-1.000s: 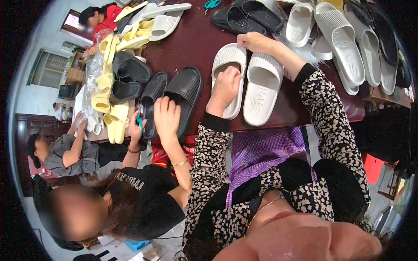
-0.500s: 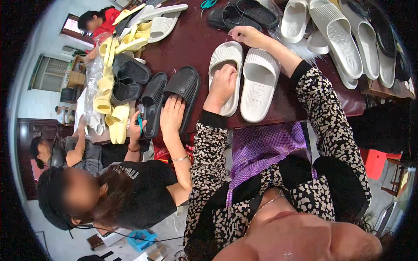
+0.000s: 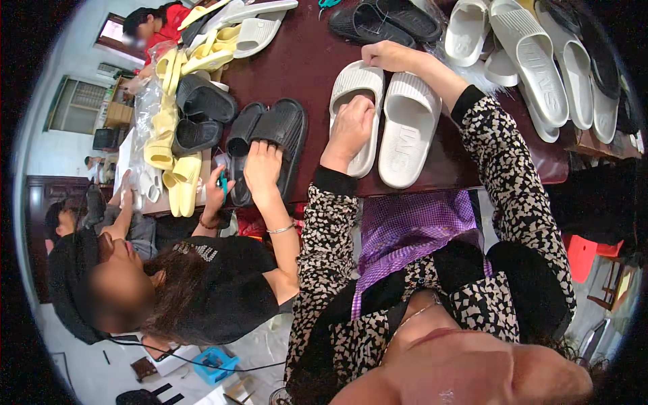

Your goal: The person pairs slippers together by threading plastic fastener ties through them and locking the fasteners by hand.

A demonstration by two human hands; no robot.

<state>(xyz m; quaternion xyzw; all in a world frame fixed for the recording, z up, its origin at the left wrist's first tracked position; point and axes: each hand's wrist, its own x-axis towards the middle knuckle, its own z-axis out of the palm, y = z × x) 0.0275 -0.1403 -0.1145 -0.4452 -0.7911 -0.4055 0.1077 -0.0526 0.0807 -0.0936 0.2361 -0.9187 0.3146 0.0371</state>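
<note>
- Moved little since half a second back: both hands on same white pair, view shifted slightly, neighbour's head lower in frame.
- Left hand (image 3: 351, 128) flat on left white slide (image 3: 356, 101), fingers spread over strap, grip wide and pressing, not closed round anything; likely pinning it steady.
- Right hand (image 3: 386, 55) at far end of pair, fingers curled narrow on toe edge where both slides meet; probably lining up the two toes.
- Right white slide (image 3: 408, 131) lying just beside left one, touching along inner edges, both soles down, heels toward the body, near front edge of dark red surface (image 3: 304, 61).
- Co-worker's hand (image 3: 262, 172) resting on black slide pair (image 3: 270, 135) to the left; other hand (image 3: 217, 191) holding small teal tool (image 3: 223, 182), kind unclear.
- More black slides (image 3: 202, 101) and yellow slides (image 3: 172, 155) stacked farther left, some beside clear plastic bag (image 3: 145, 101); contents of bag cannot tell.
- White slides (image 3: 540, 61) in loose row at far right, black pair (image 3: 388, 20) at top.
- Blue box (image 3: 214, 364) on floor, contents not readable.
</note>
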